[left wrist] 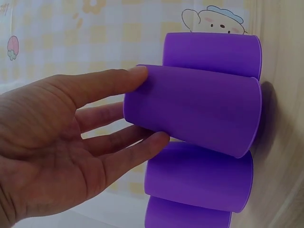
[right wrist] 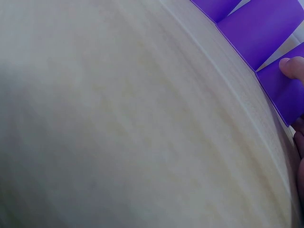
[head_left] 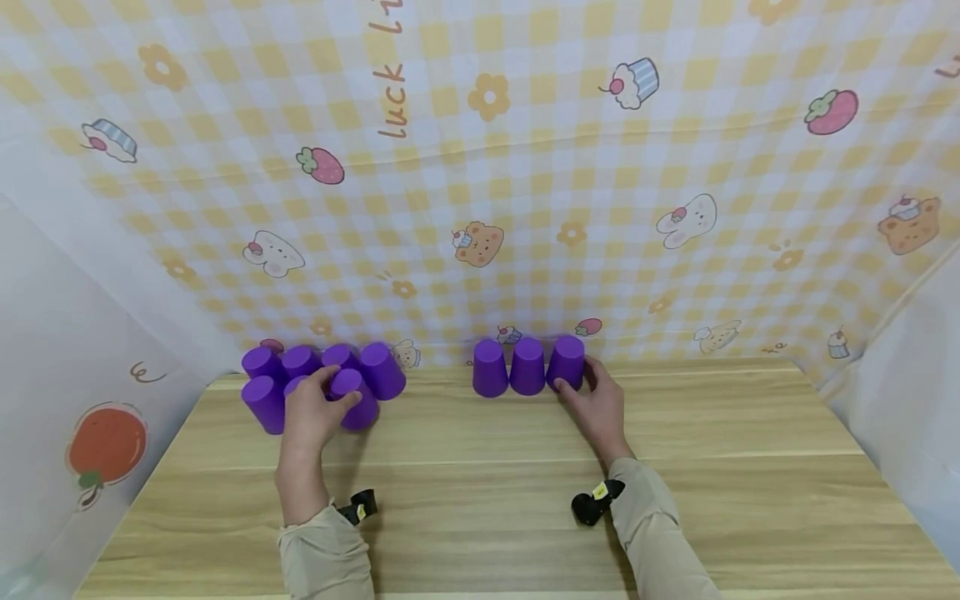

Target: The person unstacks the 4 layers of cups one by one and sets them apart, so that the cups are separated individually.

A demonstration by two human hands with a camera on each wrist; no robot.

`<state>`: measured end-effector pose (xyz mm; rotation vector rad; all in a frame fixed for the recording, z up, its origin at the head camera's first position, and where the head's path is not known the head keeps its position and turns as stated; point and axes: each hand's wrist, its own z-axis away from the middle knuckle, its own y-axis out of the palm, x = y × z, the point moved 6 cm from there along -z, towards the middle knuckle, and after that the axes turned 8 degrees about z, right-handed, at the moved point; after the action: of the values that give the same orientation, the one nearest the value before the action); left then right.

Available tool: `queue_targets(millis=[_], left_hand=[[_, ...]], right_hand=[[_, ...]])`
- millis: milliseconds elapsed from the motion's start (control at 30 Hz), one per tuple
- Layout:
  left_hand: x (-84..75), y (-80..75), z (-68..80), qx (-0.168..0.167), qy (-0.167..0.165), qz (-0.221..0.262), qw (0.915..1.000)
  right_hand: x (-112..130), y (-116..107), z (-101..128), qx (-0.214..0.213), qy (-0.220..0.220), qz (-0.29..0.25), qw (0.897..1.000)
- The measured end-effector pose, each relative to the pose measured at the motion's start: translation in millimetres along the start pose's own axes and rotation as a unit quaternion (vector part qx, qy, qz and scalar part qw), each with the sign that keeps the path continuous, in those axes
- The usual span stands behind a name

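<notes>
A: Now, where does the left hand (head_left: 311, 412) lie?
B: At the left cluster of cups (head_left: 264, 365), upside down on the wooden table (head_left: 480, 500); its thumb and fingers (left wrist: 121, 80) grasp the front cup (head_left: 355, 397).

A: And the right hand (head_left: 600, 408)?
B: Its fingers curl round the end cup (head_left: 567, 362), the rightmost of a row of three; the middle cup (head_left: 527, 365) stands just beside it. Both groups stand near the checked backdrop (head_left: 525, 167).

Long beige sleeves are being worn on both arms, ending at the wrists. A small black camera unit with a yellow marking is being worn strapped at each wrist. The hands are being left bare.
</notes>
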<state>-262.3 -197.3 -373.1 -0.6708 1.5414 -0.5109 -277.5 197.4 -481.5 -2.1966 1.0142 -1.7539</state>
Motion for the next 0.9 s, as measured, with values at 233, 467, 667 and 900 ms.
queue_targets(millis=[233, 467, 667, 900], left_hand=[[2.5, 2.6, -1.2, 0.003, -0.014, -0.006, 0.9999], [4.3, 4.1, -1.9, -0.007, -0.012, -0.012, 0.9998], [4.2, 4.5, -1.2, -0.018, -0.006, -0.016, 0.9997], [5.7, 5.5, -2.1, -0.015, -0.019, -0.016, 0.9996]], right_hand=[[0.2, -1.1, 0.0, -0.004, -0.002, -0.005, 1.000], [0.7, -1.3, 0.1, -0.003, -0.003, -0.001, 1.000], [1.6, -1.5, 0.2, -0.004, -0.004, -0.001, 1.000], [0.2, -0.5, -0.4, -0.004, -0.003, 0.004, 1.000]])
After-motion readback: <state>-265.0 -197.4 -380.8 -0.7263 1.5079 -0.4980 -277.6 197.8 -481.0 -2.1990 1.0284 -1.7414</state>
